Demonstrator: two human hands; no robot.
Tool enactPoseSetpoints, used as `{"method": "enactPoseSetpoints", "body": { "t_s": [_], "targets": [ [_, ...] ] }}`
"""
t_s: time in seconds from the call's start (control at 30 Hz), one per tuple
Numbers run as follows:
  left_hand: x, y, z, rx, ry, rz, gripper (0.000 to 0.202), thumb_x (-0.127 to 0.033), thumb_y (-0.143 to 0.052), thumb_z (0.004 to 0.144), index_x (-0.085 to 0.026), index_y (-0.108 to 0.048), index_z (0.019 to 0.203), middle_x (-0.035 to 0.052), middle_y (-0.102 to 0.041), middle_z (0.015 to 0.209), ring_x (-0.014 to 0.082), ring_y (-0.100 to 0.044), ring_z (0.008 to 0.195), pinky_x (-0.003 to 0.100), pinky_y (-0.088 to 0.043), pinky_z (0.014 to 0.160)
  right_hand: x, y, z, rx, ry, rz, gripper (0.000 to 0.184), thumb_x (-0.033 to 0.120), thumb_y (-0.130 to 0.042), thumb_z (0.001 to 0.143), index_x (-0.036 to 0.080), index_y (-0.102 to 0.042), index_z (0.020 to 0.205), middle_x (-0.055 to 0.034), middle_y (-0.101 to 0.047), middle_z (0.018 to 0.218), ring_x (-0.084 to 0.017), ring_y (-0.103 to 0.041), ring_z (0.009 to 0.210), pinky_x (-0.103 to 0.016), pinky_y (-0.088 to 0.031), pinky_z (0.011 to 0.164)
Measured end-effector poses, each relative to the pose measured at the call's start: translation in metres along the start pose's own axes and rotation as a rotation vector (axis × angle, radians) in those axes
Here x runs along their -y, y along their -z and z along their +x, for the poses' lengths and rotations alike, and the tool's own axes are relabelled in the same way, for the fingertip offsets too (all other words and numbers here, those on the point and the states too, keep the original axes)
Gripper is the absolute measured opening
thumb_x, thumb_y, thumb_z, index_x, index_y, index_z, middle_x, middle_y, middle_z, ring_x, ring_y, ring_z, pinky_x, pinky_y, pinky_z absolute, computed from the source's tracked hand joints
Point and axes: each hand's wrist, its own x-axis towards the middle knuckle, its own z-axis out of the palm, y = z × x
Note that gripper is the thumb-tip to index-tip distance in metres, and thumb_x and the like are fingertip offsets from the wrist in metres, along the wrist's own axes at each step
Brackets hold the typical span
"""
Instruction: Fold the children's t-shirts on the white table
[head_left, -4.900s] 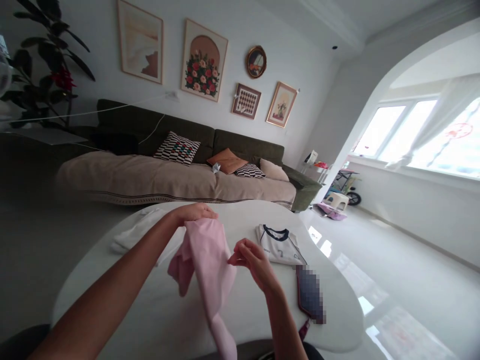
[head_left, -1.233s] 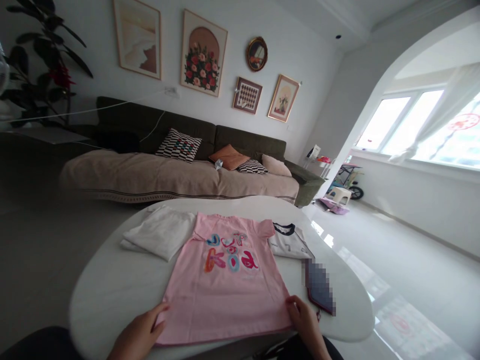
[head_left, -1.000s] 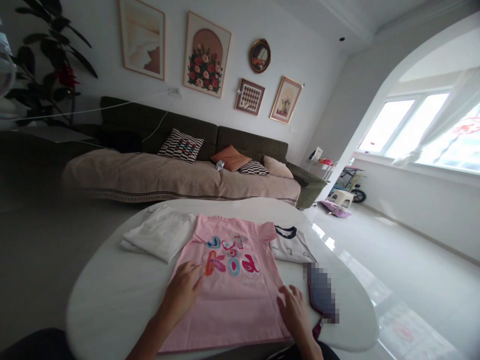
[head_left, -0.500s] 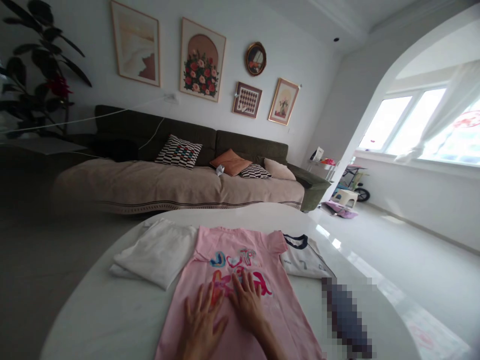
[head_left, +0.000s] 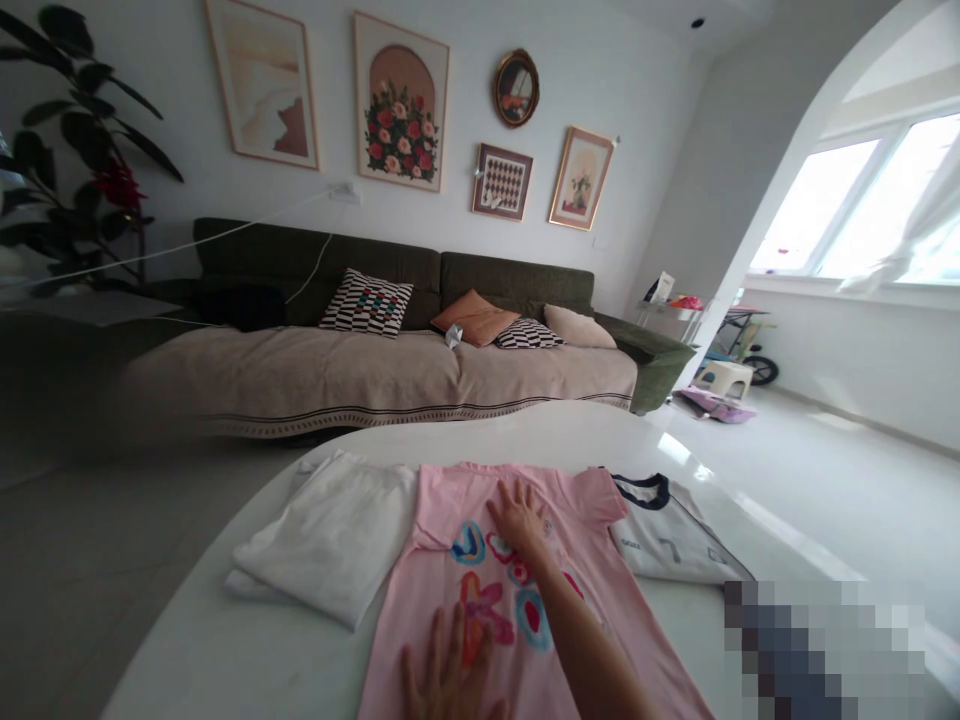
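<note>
Lying abreast on the white table (head_left: 247, 660), 3 garments: folded white top (head_left: 330, 535), flat pink T-shirt (head_left: 442, 500), navy-collared white jersey (head_left: 667, 535).

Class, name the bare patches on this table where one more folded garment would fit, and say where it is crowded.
Bare: the far table strip beyond the three garments, and the near-left corner below the folded white garment. Crowded: the middle row, where the pink T-shirt touches the white garment and the navy-collared jersey.
</note>
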Motion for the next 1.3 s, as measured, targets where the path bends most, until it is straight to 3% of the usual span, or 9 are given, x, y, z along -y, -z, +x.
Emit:
{"method": "enactPoseSetpoints", "body": {
  "t_s": [0.13,0.23,0.3,0.4,0.8,0.93,1.07,1.17,1.3],
  "targets": [
    [0.000,0.002,0.002,0.002,-0.024,0.010,0.056,-0.034,-0.053,0.074,-0.044,-0.041,0.128,0.0012,-0.041,0.139,0.0336,-0.035,0.128,0.065,-0.012,0.101,0.009,0.008,0.009,-0.037,-0.043,0.035,0.056,0.046,-0.033,0.090,0.020,-0.030,0.140,-0.0173,-0.021,0.148,-0.035,-0.013,0.136,-0.063,-0.017,0.099],
    [-0.002,0.008,0.002,0.006,-0.036,0.016,0.056,-0.035,-0.053,0.073,-0.041,-0.043,0.128,0.0037,-0.041,0.139,0.0354,-0.035,0.128,0.066,-0.013,0.099,0.034,0.011,0.001,-0.044,-0.004,0.077,0.054,0.046,-0.033,0.090,0.012,-0.045,0.130,-0.0229,-0.032,0.141,-0.034,-0.028,0.131,-0.054,-0.027,0.098],
    [-0.003,0.013,0.001,0.001,-0.039,0.018,0.056,-0.035,-0.051,0.074,-0.039,-0.044,0.129,0.0048,-0.040,0.140,0.0352,-0.035,0.129,0.066,-0.012,0.100,0.055,0.010,-0.008,-0.019,0.066,0.120,0.050,0.049,-0.036,0.088,0.012,-0.057,0.115,-0.0200,-0.049,0.129,-0.029,-0.043,0.122,-0.042,-0.035,0.095],
    [-0.005,0.020,-0.002,-0.006,-0.045,0.008,0.055,-0.034,-0.050,0.075,-0.038,-0.044,0.129,0.0051,-0.037,0.142,0.0337,-0.032,0.130,0.064,-0.011,0.101,0.082,0.005,-0.019,0.032,0.112,0.179,0.045,0.048,-0.051,0.082,0.013,-0.060,0.108,-0.0153,-0.060,0.114,-0.024,-0.056,0.107,-0.032,-0.043,0.087],
    [-0.008,0.044,-0.007,0.146,-0.025,-0.062,0.067,-0.023,-0.048,0.070,-0.033,-0.037,0.135,0.0010,-0.025,0.148,0.0308,-0.013,0.138,0.061,-0.005,0.105,0.095,0.010,-0.017,0.127,-0.078,0.394,0.031,0.033,-0.054,0.087,0.016,-0.054,0.113,-0.0071,-0.057,0.112,-0.019,-0.058,0.097,-0.040,-0.049,0.082],
    [-0.005,0.037,-0.008,0.116,-0.036,-0.070,0.068,-0.022,-0.047,0.071,-0.034,-0.033,0.137,0.0012,-0.026,0.148,0.0303,-0.016,0.137,0.060,-0.007,0.106,0.118,0.025,-0.015,0.188,0.090,0.549,0.030,0.035,-0.051,0.089,0.015,-0.054,0.110,-0.0062,-0.060,0.106,-0.017,-0.061,0.088,-0.036,-0.052,0.075],
    [0.003,0.021,-0.009,0.126,-0.101,-0.103,0.064,-0.029,-0.048,0.075,-0.038,-0.033,0.136,-0.0013,-0.030,0.146,0.0333,-0.021,0.135,0.062,-0.012,0.105,0.158,0.031,-0.035,0.226,0.412,0.692,0.032,0.037,-0.041,0.093,0.023,-0.042,0.121,-0.0012,-0.064,0.106,-0.012,-0.064,0.086,-0.027,-0.053,0.069],
    [0.007,0.013,-0.010,0.084,-0.122,-0.072,0.061,-0.027,-0.046,0.078,-0.039,-0.033,0.135,-0.0021,-0.032,0.145,0.0339,-0.024,0.134,0.061,-0.012,0.106,0.165,0.022,-0.055,0.173,0.547,0.656,0.036,0.033,-0.043,0.091,0.029,-0.038,0.126,-0.0005,-0.058,0.121,-0.013,-0.057,0.107,-0.029,-0.048,0.085],
    [0.008,0.017,-0.009,0.094,-0.139,-0.103,0.060,-0.029,-0.042,0.081,-0.033,-0.027,0.139,0.0028,-0.024,0.148,0.0327,-0.019,0.136,0.065,-0.013,0.103,0.126,-0.001,-0.066,0.061,0.464,0.454,0.047,0.026,-0.041,0.090,0.017,-0.033,0.135,-0.0127,-0.031,0.145,-0.025,-0.022,0.136,-0.046,-0.021,0.107]
  ]
}}
